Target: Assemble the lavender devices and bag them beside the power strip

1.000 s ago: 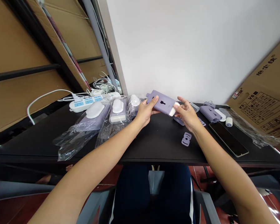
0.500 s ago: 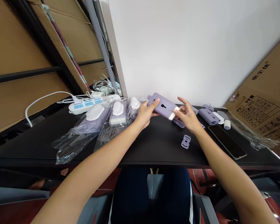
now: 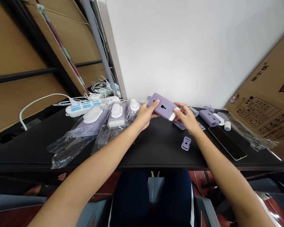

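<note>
Above the far middle of the black table (image 3: 156, 148), both hands hold a flat purple sleeve (image 3: 161, 107) with a white block (image 3: 172, 117) showing at its right end. My left hand (image 3: 144, 115) grips the sleeve's left part, thumb on top. My right hand (image 3: 186, 116) is closed round the right end, fingers on the white block. A small purple strap piece (image 3: 185, 143) lies on the table just below my right wrist.
Clear bags with purple and white parts (image 3: 92, 121) lie at the left, a white power strip (image 3: 85, 106) behind them. At the right lie a purple perforated piece (image 3: 208, 117), a dark phone (image 3: 227, 143), a small white roll (image 3: 227, 125) and a cardboard box (image 3: 265, 107).
My right hand's fingers have closed in on the white end of the sleeve. The whole view has drifted slightly left; the sleeve stays held in about the same place.
</note>
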Tool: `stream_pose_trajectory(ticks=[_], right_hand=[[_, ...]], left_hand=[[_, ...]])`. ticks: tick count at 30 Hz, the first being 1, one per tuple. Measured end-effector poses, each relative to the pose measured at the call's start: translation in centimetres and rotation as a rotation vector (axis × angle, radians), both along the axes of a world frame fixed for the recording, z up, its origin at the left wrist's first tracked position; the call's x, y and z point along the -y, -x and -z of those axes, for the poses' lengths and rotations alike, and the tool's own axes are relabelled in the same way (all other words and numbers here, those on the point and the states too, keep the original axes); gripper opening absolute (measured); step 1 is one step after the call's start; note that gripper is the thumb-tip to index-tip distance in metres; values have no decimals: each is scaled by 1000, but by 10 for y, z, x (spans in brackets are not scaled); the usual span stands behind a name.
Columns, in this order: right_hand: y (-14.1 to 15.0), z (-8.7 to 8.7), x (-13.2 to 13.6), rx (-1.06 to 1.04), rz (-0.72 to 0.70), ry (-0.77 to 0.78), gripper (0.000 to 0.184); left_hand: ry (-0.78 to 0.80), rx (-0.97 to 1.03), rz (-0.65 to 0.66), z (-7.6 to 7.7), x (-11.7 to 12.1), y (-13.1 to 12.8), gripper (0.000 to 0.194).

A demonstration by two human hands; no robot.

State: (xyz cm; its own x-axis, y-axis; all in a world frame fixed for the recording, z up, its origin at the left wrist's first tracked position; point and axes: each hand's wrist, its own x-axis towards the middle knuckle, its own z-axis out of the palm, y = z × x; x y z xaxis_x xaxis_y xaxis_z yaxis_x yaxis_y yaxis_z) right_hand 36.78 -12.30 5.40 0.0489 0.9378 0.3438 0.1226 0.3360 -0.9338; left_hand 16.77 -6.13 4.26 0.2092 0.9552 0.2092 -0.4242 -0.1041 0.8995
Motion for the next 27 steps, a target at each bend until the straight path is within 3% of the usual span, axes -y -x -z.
stream_pose_trajectory(ticks=[8, 14, 19, 27], right_hand=[[2, -2, 4, -83, -218, 101, 52], [7, 3, 3, -116, -100, 90, 60], [16, 1, 8, -29, 48, -32, 60], [18, -5, 23, 3, -180, -90, 58]], left_hand=[[23, 30, 40, -4, 2, 4, 57], [55, 0, 141, -2, 6, 1, 55], [58, 49, 214, 2, 2, -1, 53], [35, 127, 308, 2, -4, 11, 51]])
